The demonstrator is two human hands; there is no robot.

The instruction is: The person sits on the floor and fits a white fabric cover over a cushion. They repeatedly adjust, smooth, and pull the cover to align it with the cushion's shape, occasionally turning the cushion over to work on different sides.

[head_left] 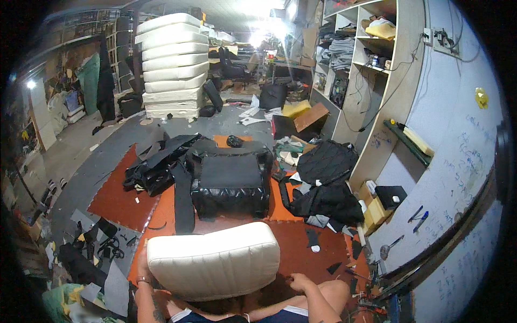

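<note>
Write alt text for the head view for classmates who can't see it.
A left hand holds the left end of a cream cushion; the right hand is near its other end, not touching it. Ahead, a black padded seat rests on orange mats, with a tall stack of cream cushions farther back.

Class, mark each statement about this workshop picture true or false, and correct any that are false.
1. The left hand is against the left end of the white cushion. True.
2. The right hand grips the cushion's top edge. False: it is apart from the cushion, near its lower right corner.
3. A tall stack of white cushions stands beyond the black padded seat. True.
4. The black seat lies on the grey floor on the far left. False: it sits mid-picture on orange mats.
5. The open shelf unit stands on the right. True.
</note>
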